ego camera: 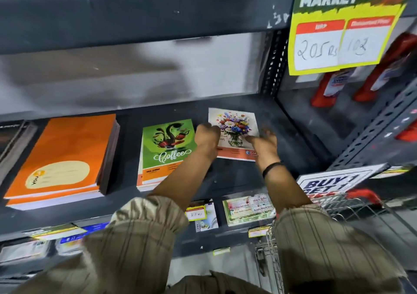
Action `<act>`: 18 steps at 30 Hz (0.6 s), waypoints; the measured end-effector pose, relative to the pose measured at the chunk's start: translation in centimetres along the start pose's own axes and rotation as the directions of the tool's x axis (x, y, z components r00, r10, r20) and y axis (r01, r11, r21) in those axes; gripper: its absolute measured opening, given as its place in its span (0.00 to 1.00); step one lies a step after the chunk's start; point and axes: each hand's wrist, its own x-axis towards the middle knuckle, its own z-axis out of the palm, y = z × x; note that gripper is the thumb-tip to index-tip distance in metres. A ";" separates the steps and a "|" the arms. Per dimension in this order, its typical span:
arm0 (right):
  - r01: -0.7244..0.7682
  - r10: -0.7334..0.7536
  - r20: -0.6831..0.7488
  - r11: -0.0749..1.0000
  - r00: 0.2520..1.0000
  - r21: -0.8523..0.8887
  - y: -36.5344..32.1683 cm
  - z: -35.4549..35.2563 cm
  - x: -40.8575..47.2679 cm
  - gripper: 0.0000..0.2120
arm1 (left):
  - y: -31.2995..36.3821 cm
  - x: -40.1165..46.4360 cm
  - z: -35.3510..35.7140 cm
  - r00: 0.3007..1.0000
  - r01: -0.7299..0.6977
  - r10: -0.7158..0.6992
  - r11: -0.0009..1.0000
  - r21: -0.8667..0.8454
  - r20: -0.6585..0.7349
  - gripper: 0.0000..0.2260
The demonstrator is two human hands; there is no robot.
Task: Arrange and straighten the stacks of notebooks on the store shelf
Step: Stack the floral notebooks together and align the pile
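A flower-print notebook [234,124] lies flat on the dark shelf [282,135], right of centre. My left hand [206,138] rests on its left edge and my right hand [262,143] on its lower right part, fingers spread, pressing rather than gripping. To the left sits a stack of green "Coffee" notebooks [165,151], its edges a little uneven. Further left is a thicker orange notebook stack [65,156], with a dark stack [13,140] at the far left edge.
A yellow price sign [343,34] hangs at upper right. Red bottles [383,74] stand in the neighbouring bay behind a perforated upright [274,68]. A "Buy 1 Get 1" sign [331,180] and a wire trolley [352,205] are at lower right. Lower shelves hold cards and price tags.
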 end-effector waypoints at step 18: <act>0.220 0.060 0.526 0.865 0.848 -0.452 1.7 6.2 -5.2 0.44 | -5.0 -2.0 -17.0 0.989 -0.104 0.132 0.937 0.333 -0.063 0.21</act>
